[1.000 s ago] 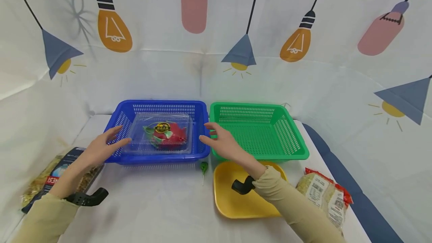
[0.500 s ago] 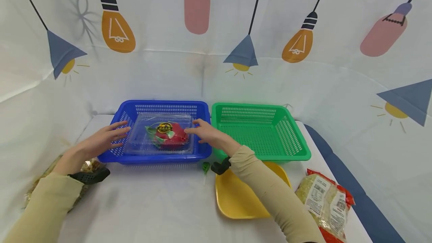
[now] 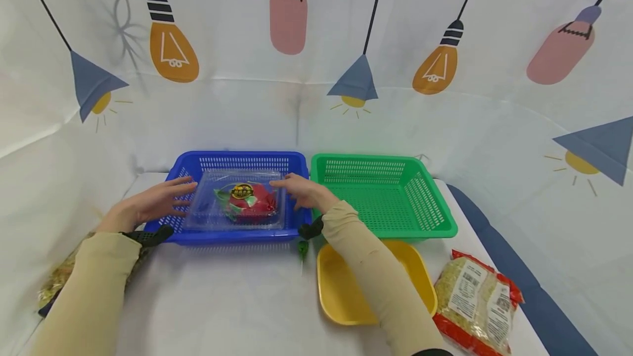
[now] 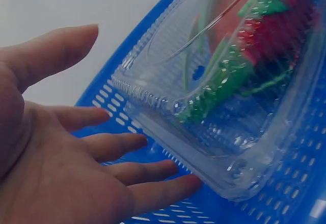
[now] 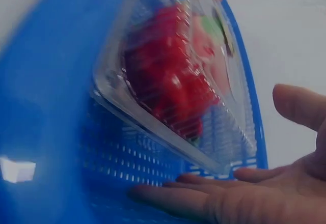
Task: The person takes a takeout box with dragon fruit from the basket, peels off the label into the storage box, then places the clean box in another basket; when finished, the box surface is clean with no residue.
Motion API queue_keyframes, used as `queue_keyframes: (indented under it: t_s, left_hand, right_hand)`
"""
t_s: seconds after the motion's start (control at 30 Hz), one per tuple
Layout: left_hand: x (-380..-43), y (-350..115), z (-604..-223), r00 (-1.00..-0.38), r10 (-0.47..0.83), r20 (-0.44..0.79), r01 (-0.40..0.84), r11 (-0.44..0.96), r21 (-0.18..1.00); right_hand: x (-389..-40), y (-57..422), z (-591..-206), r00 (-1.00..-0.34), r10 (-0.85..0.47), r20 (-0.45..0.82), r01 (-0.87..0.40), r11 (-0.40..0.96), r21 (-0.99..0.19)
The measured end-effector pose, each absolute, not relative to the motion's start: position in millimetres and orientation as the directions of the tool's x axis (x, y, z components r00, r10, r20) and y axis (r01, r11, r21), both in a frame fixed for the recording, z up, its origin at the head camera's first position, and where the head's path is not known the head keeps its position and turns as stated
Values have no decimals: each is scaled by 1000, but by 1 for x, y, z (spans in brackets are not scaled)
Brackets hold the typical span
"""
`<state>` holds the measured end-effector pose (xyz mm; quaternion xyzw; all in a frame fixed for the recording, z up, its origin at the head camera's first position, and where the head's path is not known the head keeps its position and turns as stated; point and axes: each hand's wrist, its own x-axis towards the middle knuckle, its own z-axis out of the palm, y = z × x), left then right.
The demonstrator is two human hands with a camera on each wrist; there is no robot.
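A clear plastic clamshell box lies in the blue basket. Through its lid show a red fruit with green leaf-like parts and a round black-and-gold sticker. My left hand, fingers spread, is at the left end of the box; in the left wrist view its fingertips come right up to the box's edge, thumb raised. At the opposite end is my right hand. The right wrist view has its fingers stretched low beside the box's edge and its thumb apart above them.
Right of the blue basket stands a green basket. In front of it is a yellow tray, partly under my right sleeve. A small green lollipop, a bag of grain and another bag also lie on the white table.
My right hand has moved left, from the gap between the baskets to the box's right end. My left hand has moved slightly right, its fingers now pointing more toward the box.
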<state>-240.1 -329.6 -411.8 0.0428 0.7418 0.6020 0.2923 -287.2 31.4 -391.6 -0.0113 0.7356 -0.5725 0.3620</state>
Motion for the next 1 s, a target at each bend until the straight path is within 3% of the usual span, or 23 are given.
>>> queue_keyframes:
  t_s: [0.27,1.0]
  left_hand:
    - [-237,-331,-416,-813,444,-376,-299,235,925]
    - [-236,-328,-412,-826,448,-342,-226,292,929]
  right_hand:
    - [-294,28,-399,-681,-481,-552,429,349,-833]
    - [-295,23,-404,-711,-460,-532,391,371,-842]
